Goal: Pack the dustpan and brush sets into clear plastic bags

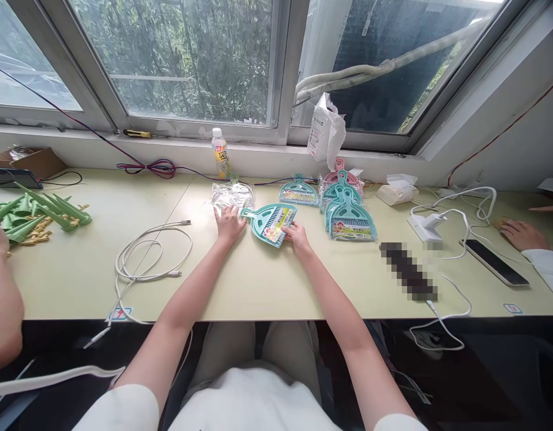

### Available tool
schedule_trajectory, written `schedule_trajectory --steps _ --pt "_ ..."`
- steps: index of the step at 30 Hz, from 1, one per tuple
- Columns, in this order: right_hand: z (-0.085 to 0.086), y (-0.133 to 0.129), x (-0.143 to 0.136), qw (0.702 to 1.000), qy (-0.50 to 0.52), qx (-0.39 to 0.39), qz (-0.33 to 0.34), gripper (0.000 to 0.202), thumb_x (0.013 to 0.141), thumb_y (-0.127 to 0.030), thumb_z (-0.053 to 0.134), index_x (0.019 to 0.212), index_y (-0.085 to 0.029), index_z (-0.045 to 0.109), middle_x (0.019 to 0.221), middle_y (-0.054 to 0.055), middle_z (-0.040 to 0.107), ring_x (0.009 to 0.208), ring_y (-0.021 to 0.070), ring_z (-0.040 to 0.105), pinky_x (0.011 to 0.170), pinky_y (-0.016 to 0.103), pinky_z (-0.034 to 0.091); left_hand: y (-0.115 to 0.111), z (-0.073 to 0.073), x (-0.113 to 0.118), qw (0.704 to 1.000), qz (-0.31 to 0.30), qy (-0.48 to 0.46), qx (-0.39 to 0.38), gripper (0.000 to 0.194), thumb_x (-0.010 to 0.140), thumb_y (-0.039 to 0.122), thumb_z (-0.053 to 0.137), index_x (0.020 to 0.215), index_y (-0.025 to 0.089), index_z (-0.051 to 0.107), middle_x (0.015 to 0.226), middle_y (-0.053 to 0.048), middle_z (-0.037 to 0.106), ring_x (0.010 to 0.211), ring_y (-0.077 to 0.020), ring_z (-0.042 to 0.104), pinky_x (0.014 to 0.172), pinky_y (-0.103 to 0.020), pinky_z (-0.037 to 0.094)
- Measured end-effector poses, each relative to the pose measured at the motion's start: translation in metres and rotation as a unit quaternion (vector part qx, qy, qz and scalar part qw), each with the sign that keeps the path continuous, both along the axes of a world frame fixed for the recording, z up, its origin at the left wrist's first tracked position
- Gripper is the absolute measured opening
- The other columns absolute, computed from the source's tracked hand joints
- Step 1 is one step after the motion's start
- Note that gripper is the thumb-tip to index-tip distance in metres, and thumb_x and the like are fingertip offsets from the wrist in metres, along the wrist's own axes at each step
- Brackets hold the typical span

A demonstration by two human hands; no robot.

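Observation:
A teal dustpan with a small brush and a printed label point(270, 222) is tilted in front of me, its handle pointing left. My right hand point(297, 236) pinches its lower right edge by the label. My left hand point(229, 225) is beside the handle, fingers spread over the near edge of a clear plastic bag point(234, 194); whether it grips the bag is unclear. Behind the dustpan lies another teal set point(298, 193). To the right, several bagged teal sets point(352, 218) overlap, with a pink one point(340, 175) at the back.
White cable coils point(153, 254) lie left; green cone-shaped pieces point(29, 212) are farther left, near another person's arm point(2, 299). A bottle point(219, 154) stands by the window. At right are tissues point(397, 188), a power strip point(427, 227), a phone point(496, 262) and another person's hand point(523, 234).

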State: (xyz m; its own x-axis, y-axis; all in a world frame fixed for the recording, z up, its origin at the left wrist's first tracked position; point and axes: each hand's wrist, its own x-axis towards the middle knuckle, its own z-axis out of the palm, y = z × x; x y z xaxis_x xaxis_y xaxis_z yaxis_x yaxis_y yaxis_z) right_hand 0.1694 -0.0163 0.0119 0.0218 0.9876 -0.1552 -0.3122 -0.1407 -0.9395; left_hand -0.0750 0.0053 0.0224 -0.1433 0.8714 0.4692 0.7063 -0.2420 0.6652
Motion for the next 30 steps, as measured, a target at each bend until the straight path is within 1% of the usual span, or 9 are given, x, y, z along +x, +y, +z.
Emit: schedule_trajectory --steps 6,11,17,20,22,24,26,28,30 --pt "-0.001 0.001 -0.001 1.000 0.005 0.000 -0.013 0.028 0.071 -0.012 0.076 0.093 -0.018 0.060 0.084 0.005 0.076 0.076 0.0215 0.074 0.074 0.036 0.064 0.003 -0.008 -0.003 0.999 -0.029 -0.021 0.002 0.027 0.071 0.015 0.060 0.090 0.027 0.075 0.104 -0.009 0.072 0.127 -0.0338 0.051 0.122 -0.057 -0.003" --pt "0.000 0.000 -0.001 0.999 0.012 0.018 -0.031 0.029 0.073 -0.015 0.076 0.095 -0.018 0.059 0.084 0.004 0.076 0.075 0.0202 0.074 0.071 0.034 0.063 -0.005 0.004 0.000 0.997 -0.021 -0.050 0.048 0.029 0.079 0.017 0.056 0.098 0.029 0.074 0.113 -0.006 0.072 0.127 -0.0310 0.051 0.123 -0.057 -0.006" --pt "0.007 -0.005 -0.002 0.998 0.013 0.062 0.027 0.038 0.071 -0.026 0.081 0.101 -0.020 0.058 0.088 0.005 0.077 0.083 0.0218 0.075 0.077 0.035 0.063 -0.018 0.014 0.022 0.990 -0.074 -0.114 0.025 0.023 0.080 0.017 0.060 0.093 0.031 0.073 0.112 -0.003 0.072 0.128 -0.0292 0.051 0.122 -0.059 -0.003" --pt "0.007 -0.006 -0.005 0.997 0.016 0.064 0.033 0.042 0.068 -0.030 0.084 0.100 -0.021 0.058 0.088 0.004 0.076 0.084 0.0220 0.074 0.077 0.035 0.062 -0.025 0.019 0.034 0.987 -0.105 -0.118 0.025 0.022 0.080 0.021 0.065 0.098 0.032 0.071 0.121 -0.003 0.068 0.136 -0.0299 0.043 0.122 -0.060 -0.002" --pt "0.007 -0.006 -0.006 0.997 0.022 0.071 0.025 0.043 0.068 -0.032 0.084 0.100 -0.021 0.058 0.091 0.004 0.076 0.086 0.0217 0.074 0.078 0.035 0.063 -0.029 0.023 0.038 0.989 -0.068 -0.122 0.041 0.039 0.078 0.027 0.071 0.117 0.031 0.066 0.142 -0.005 0.054 0.147 -0.0322 0.026 0.122 -0.059 -0.001" --pt "0.005 -0.005 -0.007 0.996 0.029 0.081 0.012 0.043 0.068 -0.032 0.083 0.100 -0.022 0.057 0.093 0.004 0.076 0.088 0.0212 0.074 0.079 0.035 0.063 -0.030 0.025 0.039 0.985 0.008 -0.160 0.060 0.067 0.077 0.034 0.074 0.139 0.028 0.049 0.158 -0.009 0.033 0.153 -0.0339 0.008 0.121 -0.058 0.004" --pt "0.004 -0.005 -0.007 0.995 0.035 0.090 0.001 0.043 0.069 -0.032 0.082 0.101 -0.022 0.056 0.094 0.003 0.075 0.090 0.0209 0.073 0.081 0.036 0.063 -0.025 0.024 0.037 0.966 0.061 -0.242 0.062 0.084 0.079 0.041 0.072 0.150 0.025 0.030 0.162 -0.013 0.021 0.153 -0.0331 0.003 0.121 -0.055 0.013" --pt "0.004 -0.005 -0.008 0.995 0.038 0.091 -0.004 0.043 0.069 -0.033 0.082 0.102 -0.022 0.056 0.095 0.003 0.075 0.091 0.0210 0.073 0.081 0.037 0.063 -0.017 0.019 0.036 0.933 0.041 -0.357 0.026 0.083 0.082 0.047 0.069 0.150 0.026 0.027 0.159 -0.015 0.027 0.151 -0.0313 0.017 0.118 -0.050 0.027" --pt "0.005 -0.006 -0.009 0.995 0.039 0.090 -0.005 0.044 0.069 -0.032 0.082 0.103 -0.021 0.056 0.095 0.004 0.075 0.092 0.0212 0.073 0.082 0.037 0.063 -0.009 0.013 0.037 0.888 -0.053 -0.454 -0.051 0.072 0.080 0.053 0.067 0.141 0.025 0.040 0.148 -0.014 0.045 0.140 -0.0299 0.042 0.109 -0.046 0.041"
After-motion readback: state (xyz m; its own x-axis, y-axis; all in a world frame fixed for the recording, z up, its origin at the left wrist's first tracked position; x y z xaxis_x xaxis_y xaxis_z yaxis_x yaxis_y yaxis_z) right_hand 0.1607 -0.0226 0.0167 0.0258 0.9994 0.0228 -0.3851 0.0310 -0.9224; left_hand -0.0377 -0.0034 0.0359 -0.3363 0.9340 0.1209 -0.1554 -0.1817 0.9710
